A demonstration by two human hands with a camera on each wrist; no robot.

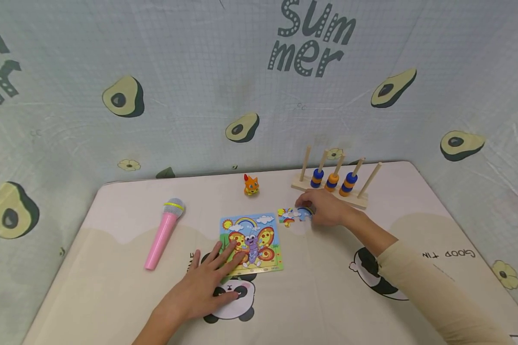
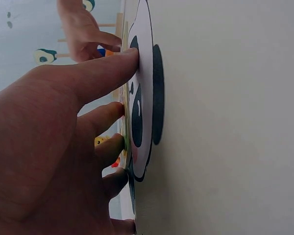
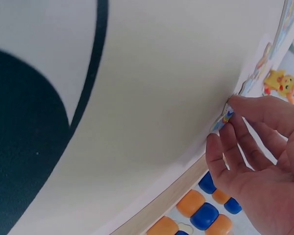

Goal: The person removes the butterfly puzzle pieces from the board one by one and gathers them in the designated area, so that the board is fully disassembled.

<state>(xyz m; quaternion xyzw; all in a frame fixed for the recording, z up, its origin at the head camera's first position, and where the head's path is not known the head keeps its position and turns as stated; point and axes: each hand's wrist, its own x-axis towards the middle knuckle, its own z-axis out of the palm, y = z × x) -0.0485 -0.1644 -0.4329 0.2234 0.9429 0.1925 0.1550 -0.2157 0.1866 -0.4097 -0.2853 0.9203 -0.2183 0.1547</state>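
My left hand [image 1: 205, 287] lies spread over the lower left part of a square butterfly puzzle picture [image 1: 265, 249], fingertips on its surface and thumb out on the cloth. To the right of the picture, sunny sky puzzle pieces [image 1: 286, 215] lie on the table. Beside them my right hand [image 1: 325, 207] holds a small blue puzzle piece [image 3: 222, 120] by its edges, between thumb and fingers, low at the tabletop. A piece with a rainbow arc [image 1: 304, 213] shows at those fingertips, partly hidden by them in the head view.
A wooden peg abacus [image 1: 333, 184] with blue and orange beads stands just behind my right hand. At the back middle sits a small orange toy animal [image 1: 251, 185]. A pink toy microphone [image 1: 164, 232] lies on the left. Patterned cloth [image 1: 190, 120] hangs behind the table.
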